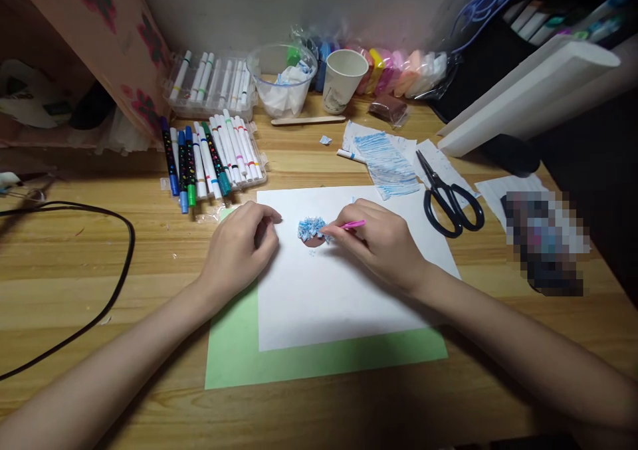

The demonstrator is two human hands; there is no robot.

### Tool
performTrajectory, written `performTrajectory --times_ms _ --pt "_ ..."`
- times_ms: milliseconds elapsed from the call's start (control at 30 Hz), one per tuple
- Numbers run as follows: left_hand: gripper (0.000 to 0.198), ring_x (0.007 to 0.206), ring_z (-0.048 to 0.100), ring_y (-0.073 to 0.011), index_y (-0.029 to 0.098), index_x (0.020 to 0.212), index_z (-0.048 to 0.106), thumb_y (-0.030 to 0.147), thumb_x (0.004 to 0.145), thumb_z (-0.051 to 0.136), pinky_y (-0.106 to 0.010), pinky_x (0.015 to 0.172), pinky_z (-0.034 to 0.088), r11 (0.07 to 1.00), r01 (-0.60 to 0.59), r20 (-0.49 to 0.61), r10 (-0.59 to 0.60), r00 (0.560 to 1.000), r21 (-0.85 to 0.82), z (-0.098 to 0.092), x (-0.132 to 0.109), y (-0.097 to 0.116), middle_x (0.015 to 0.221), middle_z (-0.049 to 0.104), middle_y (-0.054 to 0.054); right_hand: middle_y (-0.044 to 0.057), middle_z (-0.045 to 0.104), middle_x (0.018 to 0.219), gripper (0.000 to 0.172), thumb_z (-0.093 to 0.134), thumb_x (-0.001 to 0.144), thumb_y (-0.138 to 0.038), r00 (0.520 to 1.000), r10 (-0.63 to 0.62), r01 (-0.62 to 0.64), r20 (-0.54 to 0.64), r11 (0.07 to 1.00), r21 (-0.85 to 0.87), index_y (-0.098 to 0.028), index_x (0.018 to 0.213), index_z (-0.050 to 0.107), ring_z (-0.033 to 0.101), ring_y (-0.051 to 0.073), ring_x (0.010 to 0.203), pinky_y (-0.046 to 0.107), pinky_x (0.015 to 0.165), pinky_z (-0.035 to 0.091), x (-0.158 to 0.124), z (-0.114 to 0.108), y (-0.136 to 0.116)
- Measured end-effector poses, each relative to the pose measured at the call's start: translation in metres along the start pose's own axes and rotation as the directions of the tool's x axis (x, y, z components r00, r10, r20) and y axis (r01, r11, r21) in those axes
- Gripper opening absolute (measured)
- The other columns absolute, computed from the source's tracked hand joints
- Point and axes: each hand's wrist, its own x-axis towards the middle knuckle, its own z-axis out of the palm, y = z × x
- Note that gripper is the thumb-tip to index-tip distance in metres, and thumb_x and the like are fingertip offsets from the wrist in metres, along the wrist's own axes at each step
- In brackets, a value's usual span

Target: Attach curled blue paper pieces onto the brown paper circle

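A small round brown piece (314, 242), its upper part covered with crumpled blue-and-white paper bits (310, 228), lies on a white sheet of paper (319, 304). My right hand (376, 240) pinches a thin pink stick-like tool (353, 225), with its fingertips at the right edge of the paper bits. What the tip of the tool touches is hidden by the fingers. On the sheet's left edge rests my left hand (244, 240), holding nothing, its fingers loosely bent and the thumb apart. Under the white sheet is a green sheet (234, 363).
Black-handled scissors (446, 201) lie right of the sheet, near blue-streaked paper (386, 161). Behind stand marker pens (219, 151), a clear plastic cup (282, 91), a paper cup (343, 81) and a wooden stick (308, 121). A black cable (127, 250) loops at left.
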Motion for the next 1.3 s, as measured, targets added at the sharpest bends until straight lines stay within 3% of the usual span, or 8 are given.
performTrajectory --times_ms 167,500,767,1067,1300 --pt "0.017 0.079 0.053 -0.0176 0.018 0.093 0.057 0.016 0.082 0.045 -0.029 0.068 0.039 1.0 -0.017 0.0 0.017 1.0 0.022 -0.001 -0.001 0.001 0.083 0.058 -0.002 -0.001 0.051 0.056 0.03 0.053 0.09 -0.033 0.998 0.047 -0.049 -0.03 0.998 -0.048 -0.02 0.064 0.047 0.047 0.013 0.057 0.026 0.056 0.034 0.006 0.005 -0.001" --pt "0.016 0.08 0.054 -0.0184 0.018 0.091 0.057 0.015 0.082 0.044 -0.029 0.067 0.039 0.999 -0.028 -0.008 0.028 1.0 0.033 -0.001 -0.001 0.001 0.085 0.06 -0.004 -0.002 0.047 0.053 0.035 0.057 0.087 -0.032 0.967 0.223 -0.221 -0.123 0.975 0.027 -0.019 0.057 0.046 0.042 0.01 0.048 0.026 0.051 0.031 0.009 0.011 -0.002" --pt "0.016 0.08 0.053 -0.0186 0.017 0.09 0.058 0.015 0.082 0.044 -0.03 0.067 0.038 0.998 -0.036 -0.002 0.036 0.999 0.046 -0.001 -0.001 0.001 0.086 0.06 -0.004 -0.001 0.056 0.059 0.025 0.055 0.089 -0.028 0.983 0.101 -0.097 -0.153 0.995 0.032 -0.019 0.066 0.052 0.048 0.012 0.055 0.027 0.057 0.037 0.002 0.006 -0.004" --pt "0.016 0.08 0.053 -0.0182 0.018 0.091 0.057 0.015 0.082 0.044 -0.03 0.067 0.038 0.997 -0.048 -0.005 0.048 0.999 0.058 0.0 -0.001 -0.001 0.086 0.06 -0.004 -0.001 0.056 0.057 0.025 0.055 0.089 -0.027 0.99 0.025 -0.027 -0.141 1.0 -0.006 -0.02 0.066 0.051 0.049 0.013 0.054 0.027 0.055 0.036 0.002 0.011 0.0" --pt "0.016 0.08 0.053 -0.0184 0.018 0.09 0.057 0.015 0.082 0.044 -0.03 0.067 0.038 0.998 -0.043 -0.005 0.044 0.999 0.046 -0.001 -0.001 0.001 0.086 0.06 -0.004 -0.003 0.047 0.048 0.032 0.056 0.088 -0.029 0.961 0.102 -0.113 -0.257 0.993 -0.029 -0.02 0.057 0.049 0.043 0.011 0.047 0.026 0.051 0.034 0.003 0.021 0.001"
